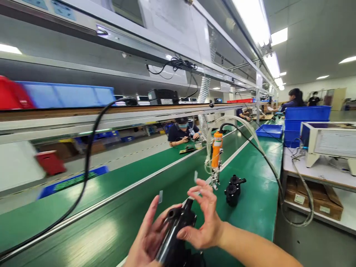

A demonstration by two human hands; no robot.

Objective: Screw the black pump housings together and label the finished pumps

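My left hand cradles a black pump-like part from the left and below, fingers loosely wrapped round it. My right hand touches the same part from the right, thumb against its body and fingers spread above it. Both hands are low over the green conveyor belt. A second black pump part stands on the belt just beyond my right hand. An orange electric screwdriver hangs on hoses right beside it.
A black cable sweeps across the left. Blue bins and a white machine stand on the right bench, with cardboard boxes beneath. Other people work farther along the line. Shelves with blue and red bins run overhead.
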